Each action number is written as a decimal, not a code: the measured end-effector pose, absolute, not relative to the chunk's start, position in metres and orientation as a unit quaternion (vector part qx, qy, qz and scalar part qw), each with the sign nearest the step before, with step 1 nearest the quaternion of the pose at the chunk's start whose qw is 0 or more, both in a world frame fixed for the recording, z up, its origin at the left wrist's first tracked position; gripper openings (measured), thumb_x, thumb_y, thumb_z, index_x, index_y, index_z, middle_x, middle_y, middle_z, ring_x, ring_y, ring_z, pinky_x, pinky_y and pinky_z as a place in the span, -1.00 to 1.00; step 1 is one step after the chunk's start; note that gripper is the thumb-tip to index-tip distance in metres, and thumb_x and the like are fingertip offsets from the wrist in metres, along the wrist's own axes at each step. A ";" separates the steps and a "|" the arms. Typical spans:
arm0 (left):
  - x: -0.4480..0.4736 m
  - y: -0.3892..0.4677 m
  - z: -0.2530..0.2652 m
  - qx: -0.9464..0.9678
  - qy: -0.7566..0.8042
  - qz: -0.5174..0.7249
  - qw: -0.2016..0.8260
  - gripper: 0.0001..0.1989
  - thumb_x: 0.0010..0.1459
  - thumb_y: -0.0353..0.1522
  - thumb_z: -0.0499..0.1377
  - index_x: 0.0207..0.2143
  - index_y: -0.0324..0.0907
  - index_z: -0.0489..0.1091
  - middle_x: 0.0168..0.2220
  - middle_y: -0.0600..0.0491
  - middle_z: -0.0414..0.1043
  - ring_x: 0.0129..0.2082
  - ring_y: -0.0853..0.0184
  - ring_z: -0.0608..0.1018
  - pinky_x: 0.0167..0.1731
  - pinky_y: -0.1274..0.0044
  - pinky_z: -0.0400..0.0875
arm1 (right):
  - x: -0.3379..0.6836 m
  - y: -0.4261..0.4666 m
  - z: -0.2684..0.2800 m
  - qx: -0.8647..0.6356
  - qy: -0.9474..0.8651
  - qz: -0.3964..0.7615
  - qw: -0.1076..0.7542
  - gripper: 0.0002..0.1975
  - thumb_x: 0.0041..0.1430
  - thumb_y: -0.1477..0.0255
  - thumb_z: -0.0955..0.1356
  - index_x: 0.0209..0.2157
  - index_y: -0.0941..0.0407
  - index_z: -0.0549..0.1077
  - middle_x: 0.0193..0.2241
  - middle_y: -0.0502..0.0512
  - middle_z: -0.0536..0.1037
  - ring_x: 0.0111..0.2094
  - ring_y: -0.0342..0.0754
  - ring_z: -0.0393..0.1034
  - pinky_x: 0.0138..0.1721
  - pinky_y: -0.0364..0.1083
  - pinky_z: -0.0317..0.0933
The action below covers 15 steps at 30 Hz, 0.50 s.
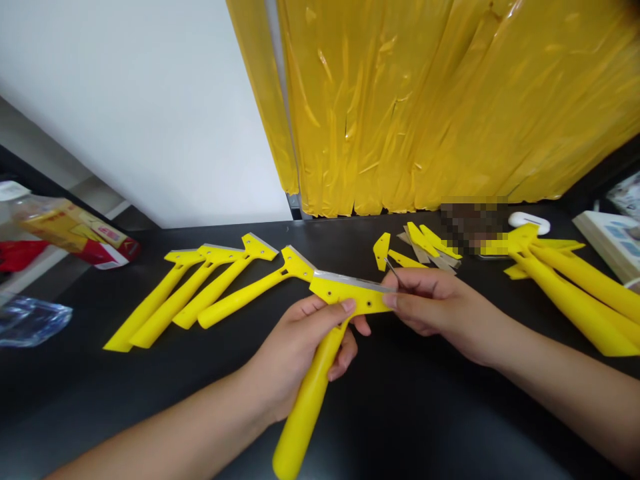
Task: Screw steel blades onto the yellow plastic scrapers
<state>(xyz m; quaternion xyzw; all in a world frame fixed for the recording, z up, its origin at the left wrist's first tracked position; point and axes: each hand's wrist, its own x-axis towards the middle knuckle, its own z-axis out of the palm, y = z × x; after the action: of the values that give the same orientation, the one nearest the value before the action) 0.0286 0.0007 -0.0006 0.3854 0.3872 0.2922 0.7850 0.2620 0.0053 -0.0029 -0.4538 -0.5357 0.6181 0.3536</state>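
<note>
A yellow scraper (310, 393) with a metal blade along its top edge is held up in front of me, its handle slanting down to the left. My left hand (305, 333) is closed round the neck, thumb pressed on the head below the blade. Two small dark holes show in that head. At the head's right end, my right hand (430, 300) pinches with thumb and fingers. A thin metal rod (393, 272) sticks up out of those fingers; its other end is hidden. Just behind lies another yellow scraper (250, 293) with a blade.
Several bladed scrapers (165, 300) lie side by side on the black table (150, 413). Loose yellow plates (423, 238) and blades (415, 247) lie behind my right hand. More yellow handles (575, 293) are piled right, near a white case (529, 223). A bottle (75, 227) lies left.
</note>
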 end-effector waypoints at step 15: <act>0.025 0.010 0.004 0.394 0.440 0.370 0.717 -0.67 0.35 -0.14 0.29 -0.34 -0.23 0.54 -0.65 0.11 0.33 -0.66 0.43 0.34 -0.58 0.60 0.17 | 0.262 0.008 -0.034 -0.481 -0.787 0.288 0.257 -0.72 0.39 0.39 0.36 0.04 -0.02 0.65 0.01 0.15 0.73 -0.02 0.13 0.61 0.06 0.08 0.37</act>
<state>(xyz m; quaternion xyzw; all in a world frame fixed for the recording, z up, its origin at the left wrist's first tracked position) 0.0247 0.0102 0.0044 0.3941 0.4402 0.3702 0.7168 0.2623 0.0083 -0.0337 -0.4814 -0.7868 0.2880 0.2574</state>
